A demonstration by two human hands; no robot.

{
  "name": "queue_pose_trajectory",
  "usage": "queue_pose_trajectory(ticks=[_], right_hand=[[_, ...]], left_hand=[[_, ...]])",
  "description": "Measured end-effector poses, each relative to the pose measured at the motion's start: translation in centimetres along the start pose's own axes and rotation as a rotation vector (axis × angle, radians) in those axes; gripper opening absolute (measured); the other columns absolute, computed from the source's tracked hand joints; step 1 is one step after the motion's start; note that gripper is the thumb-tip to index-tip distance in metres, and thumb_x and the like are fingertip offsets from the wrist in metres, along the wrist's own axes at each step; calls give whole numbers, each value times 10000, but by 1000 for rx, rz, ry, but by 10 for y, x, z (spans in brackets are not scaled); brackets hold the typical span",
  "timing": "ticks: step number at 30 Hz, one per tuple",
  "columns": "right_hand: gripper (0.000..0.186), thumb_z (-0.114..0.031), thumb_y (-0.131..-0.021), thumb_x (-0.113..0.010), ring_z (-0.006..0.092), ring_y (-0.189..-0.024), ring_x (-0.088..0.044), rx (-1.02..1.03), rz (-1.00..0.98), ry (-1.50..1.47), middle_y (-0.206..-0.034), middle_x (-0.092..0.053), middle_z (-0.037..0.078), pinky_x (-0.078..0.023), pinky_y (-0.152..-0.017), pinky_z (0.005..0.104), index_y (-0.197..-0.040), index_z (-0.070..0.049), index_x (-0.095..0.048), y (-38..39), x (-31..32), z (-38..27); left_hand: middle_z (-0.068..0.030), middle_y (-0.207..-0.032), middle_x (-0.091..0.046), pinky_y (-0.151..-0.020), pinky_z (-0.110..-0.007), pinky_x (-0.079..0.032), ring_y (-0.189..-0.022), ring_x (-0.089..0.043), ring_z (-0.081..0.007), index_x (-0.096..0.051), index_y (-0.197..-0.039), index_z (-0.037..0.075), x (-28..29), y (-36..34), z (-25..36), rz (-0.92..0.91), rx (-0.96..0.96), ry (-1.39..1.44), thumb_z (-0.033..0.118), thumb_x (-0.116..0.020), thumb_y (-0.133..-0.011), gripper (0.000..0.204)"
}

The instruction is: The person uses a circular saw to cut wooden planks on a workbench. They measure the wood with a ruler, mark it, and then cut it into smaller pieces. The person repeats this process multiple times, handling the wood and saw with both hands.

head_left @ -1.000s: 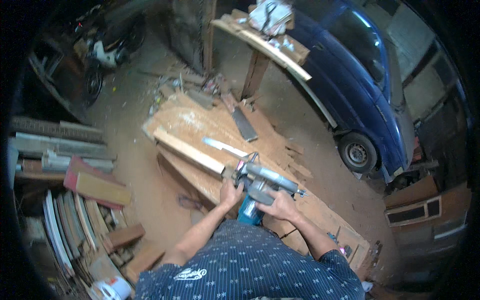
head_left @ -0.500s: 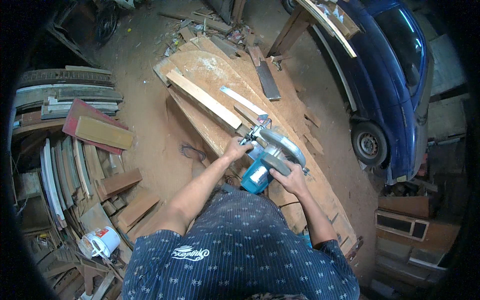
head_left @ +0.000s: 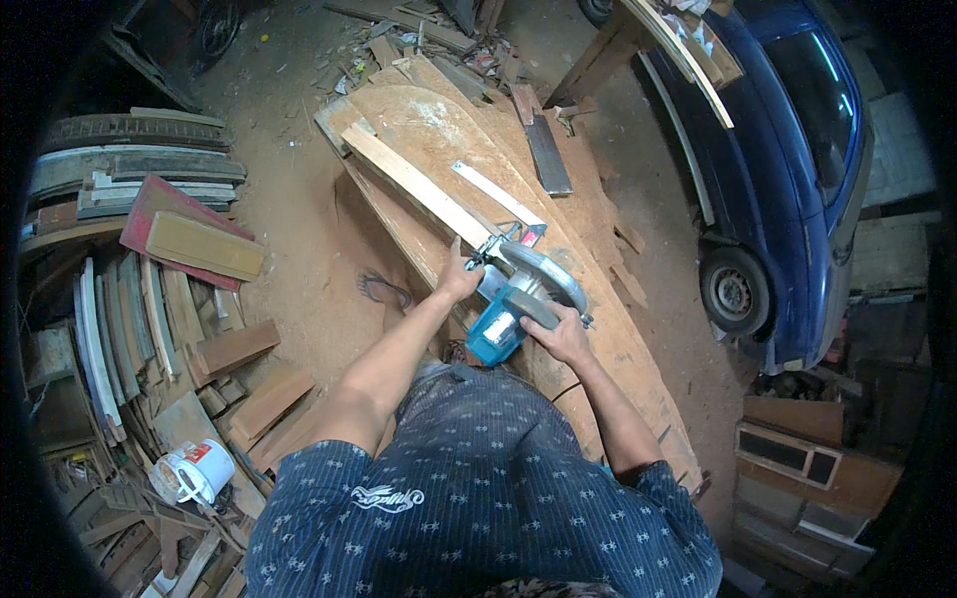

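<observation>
a circular saw (head_left: 498, 325) sits at the near end of a pale squared beam (head_left: 417, 185), over the long wooden bench (head_left: 620, 374) and close in front of the person's waist. the right hand (head_left: 564, 335) comes in from the lower right, forearm angled up and inward, its fingers closed about the saw's dark grey handle. the left hand (head_left: 460, 275) reaches up from the lower left with the arm nearly straight; it lies where the beam meets the front of the saw, one finger extended along the timber's side — whether the other fingers grip saw, beam or both cannot be told.

the saw has a blue motor housing with a pale label and a curved, silvery blade guard on its far side; its blade edge is hidden.

the beam runs away toward the bench's upper left end. beside it lies a narrow whitish strip (head_left: 498, 191); farther right rests a dark flat piece (head_left: 547, 154).

around the bench: stacked boards (head_left: 164, 162), a red panel (head_left: 138, 231) and a white bucket (head_left: 207, 468) to the left — a blue car (head_left: 763, 189) to the right.
</observation>
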State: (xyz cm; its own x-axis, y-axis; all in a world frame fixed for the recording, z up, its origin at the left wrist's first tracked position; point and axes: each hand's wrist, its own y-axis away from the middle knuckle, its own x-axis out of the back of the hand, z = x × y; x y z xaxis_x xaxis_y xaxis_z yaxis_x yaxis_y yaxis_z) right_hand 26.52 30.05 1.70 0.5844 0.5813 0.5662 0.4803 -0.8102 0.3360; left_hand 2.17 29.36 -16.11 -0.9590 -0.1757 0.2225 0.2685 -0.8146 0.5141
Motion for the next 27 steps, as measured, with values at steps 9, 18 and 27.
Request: queue_pose_trajectory(ticks=[9,18,27], right_hand=[[413,-303,-849,-818,159,-863,-652,61,-13,-71,-927,-725,85,-523,-815,325,-1063,36,-718,-2,-8,22],[377,-302,-859,-801,160,-820,-634,53,-39,-141,-870,-687,60,-509,-761,328,-1037,15,-700,-6,-11,32],[391,-322,-853,-800,155,-840,-626,49,-40,-135,-900,-689,48,-507,-785,327,-1049,4,-705,-11,-15,26]], left_hand=[[-247,-1387,-592,-1070,-364,-466,-1214,-622,-307,-60,-1631,14,-16,-13,-21,73,-131,164,77,-709,-816,1044],[-267,-1379,-585,-1046,-376,-486,-1213,-617,-313,-154,-1562,-21,-7,-10,-9,24,-88,203,53,-744,-800,966],[-256,-1315,-605,-968,-370,-531,-1108,-652,-286,-175,-1528,-25,7,-13,-6,-8,-68,214,0,-751,-780,944]])
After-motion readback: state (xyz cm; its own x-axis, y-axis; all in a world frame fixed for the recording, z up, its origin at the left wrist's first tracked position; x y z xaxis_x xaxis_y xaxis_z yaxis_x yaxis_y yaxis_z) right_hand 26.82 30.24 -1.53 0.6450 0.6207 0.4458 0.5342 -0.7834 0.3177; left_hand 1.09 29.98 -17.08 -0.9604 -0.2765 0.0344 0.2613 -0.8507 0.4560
